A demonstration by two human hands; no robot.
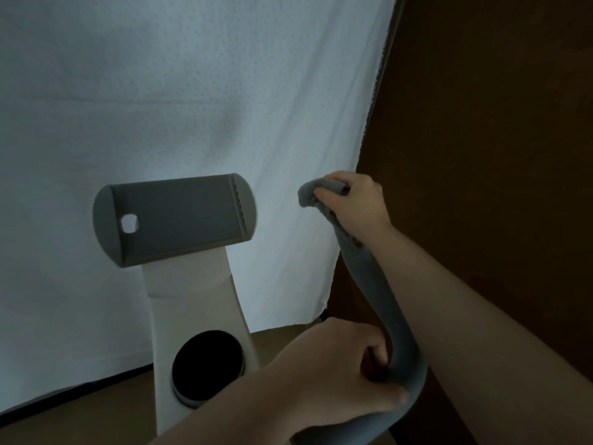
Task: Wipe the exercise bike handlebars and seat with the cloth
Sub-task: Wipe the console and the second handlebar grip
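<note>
We're clamping the right hand [351,203] on a bunched grey cloth [309,195] atop the curved grey padded handlebar [385,303]; left hand [340,370] is gripping its bend.

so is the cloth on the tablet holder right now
No, the cloth is bunched in the right hand at the handlebar tip, apart from the tablet holder.

hands: 2 | cloths: 1 [309,195] | handlebars: 1 [390,319] | curtains: 1 [192,91]
</note>
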